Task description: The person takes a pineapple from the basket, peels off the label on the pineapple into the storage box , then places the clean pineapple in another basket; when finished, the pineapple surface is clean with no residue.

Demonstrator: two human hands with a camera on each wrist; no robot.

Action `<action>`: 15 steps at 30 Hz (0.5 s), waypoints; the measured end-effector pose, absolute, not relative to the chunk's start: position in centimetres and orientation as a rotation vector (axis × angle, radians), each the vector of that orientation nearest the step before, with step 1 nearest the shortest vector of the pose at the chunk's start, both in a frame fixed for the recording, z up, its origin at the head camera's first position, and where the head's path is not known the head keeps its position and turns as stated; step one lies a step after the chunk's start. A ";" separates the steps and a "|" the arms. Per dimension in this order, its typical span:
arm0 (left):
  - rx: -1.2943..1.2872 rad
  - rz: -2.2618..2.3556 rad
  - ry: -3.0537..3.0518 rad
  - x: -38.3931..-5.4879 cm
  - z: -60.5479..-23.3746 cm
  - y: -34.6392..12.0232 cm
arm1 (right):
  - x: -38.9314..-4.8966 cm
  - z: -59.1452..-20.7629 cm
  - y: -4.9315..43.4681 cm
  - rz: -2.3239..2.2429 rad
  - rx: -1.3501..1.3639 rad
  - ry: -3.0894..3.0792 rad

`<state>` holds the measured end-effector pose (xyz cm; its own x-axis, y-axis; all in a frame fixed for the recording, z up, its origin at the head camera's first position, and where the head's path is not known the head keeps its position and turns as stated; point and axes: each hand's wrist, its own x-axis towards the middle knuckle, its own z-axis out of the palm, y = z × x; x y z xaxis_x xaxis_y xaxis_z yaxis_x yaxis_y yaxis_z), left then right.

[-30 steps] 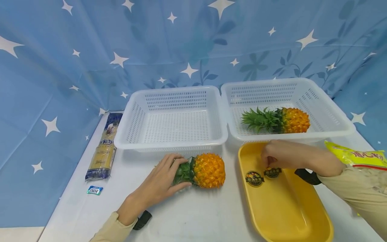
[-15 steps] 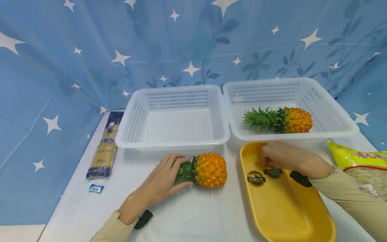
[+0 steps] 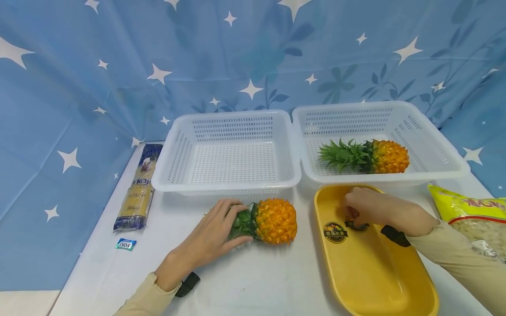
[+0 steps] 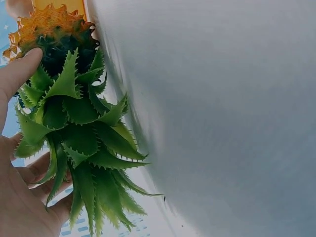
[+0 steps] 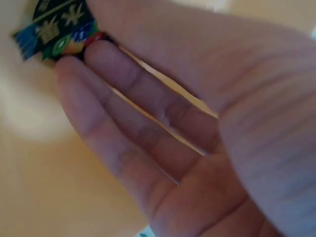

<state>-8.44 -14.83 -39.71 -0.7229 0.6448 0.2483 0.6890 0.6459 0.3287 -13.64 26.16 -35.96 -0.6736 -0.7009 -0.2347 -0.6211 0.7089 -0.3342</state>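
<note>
My left hand (image 3: pixel 213 232) grips a small orange pineapple (image 3: pixel 275 220) by its green leaves, in front of the left basket; the pineapple lies on its side on the table. In the left wrist view, the thumb lies near the base of the pineapple's leaves (image 4: pixel 79 128) and the other fingers bend round behind them. Inside a yellow basin (image 3: pixel 367 267), my right hand (image 3: pixel 367 206) has its fingertips at the edge of a dark fruit label (image 5: pixel 59 29), pinching it; the thumb tip is hidden. A second fruit label (image 3: pixel 335 232) lies beside it in the basin.
Two white perforated baskets stand at the back: the left basket (image 3: pixel 231 186) and the right basket (image 3: pixel 387 177), which holds another pineapple (image 3: pixel 389 157). A pasta packet (image 3: pixel 136 193) and a tiny blue-green sachet (image 3: pixel 125 244) lie at left. A yellow-topped bag (image 3: pixel 474 215) lies at right.
The whole head view has shifted slightly. The right wrist has moved a little, its hand staying at the label. My left hand still holds the pineapple in the same place.
</note>
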 end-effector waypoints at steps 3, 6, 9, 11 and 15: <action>-1.115 -0.616 -2.757 -8.4 -39.7 -14.9 | -13.9 -36.1 26.3 -0.317 -0.954 2.513; -1.116 -0.613 -2.760 -8.4 -39.7 -14.9 | -14.1 -36.4 26.3 -0.360 -0.933 2.482; -1.119 -0.612 -2.763 -8.3 -39.7 -14.9 | -14.1 -36.6 26.4 -0.456 -0.932 2.450; -1.121 -0.611 -2.762 -8.4 -39.7 -14.8 | -14.0 -36.5 26.4 -0.492 -0.948 2.423; -1.122 -0.603 -2.756 -8.3 -39.6 -14.8 | -13.3 -34.7 25.4 -0.447 -0.988 2.382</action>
